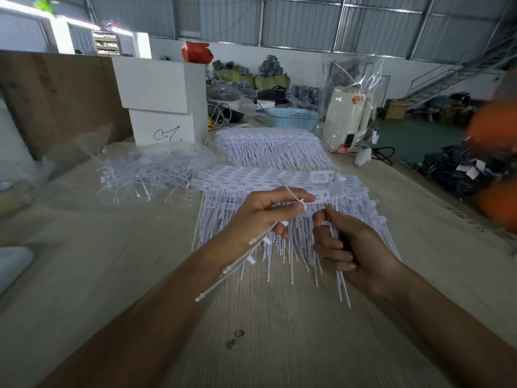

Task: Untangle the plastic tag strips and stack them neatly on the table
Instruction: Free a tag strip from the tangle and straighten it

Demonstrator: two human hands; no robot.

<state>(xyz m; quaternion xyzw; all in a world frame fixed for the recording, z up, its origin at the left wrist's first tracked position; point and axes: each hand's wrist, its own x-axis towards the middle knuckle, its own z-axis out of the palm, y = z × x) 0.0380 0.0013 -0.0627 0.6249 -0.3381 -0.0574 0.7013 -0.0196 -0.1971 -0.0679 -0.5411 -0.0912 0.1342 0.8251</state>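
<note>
The left hand (260,217) pinches thin white tag strips (246,256) whose tails trail toward 7 o'clock. The right hand (352,247) curls around two more strips hanging toward 6. At 12 o'clock lies the neat stack (251,180); a tangled heap (148,172) sits at 10 on the table (279,345).

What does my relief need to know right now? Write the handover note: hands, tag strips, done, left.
Left hand: pinches a tag strip, loose tails trailing below it.
Right hand: grips that strip's tails.
Both work over the near stack on the table.
Done: near stack and far stack, laid neatly.
Left: the tangled pile at left; lay the held strip on the near stack.
</note>
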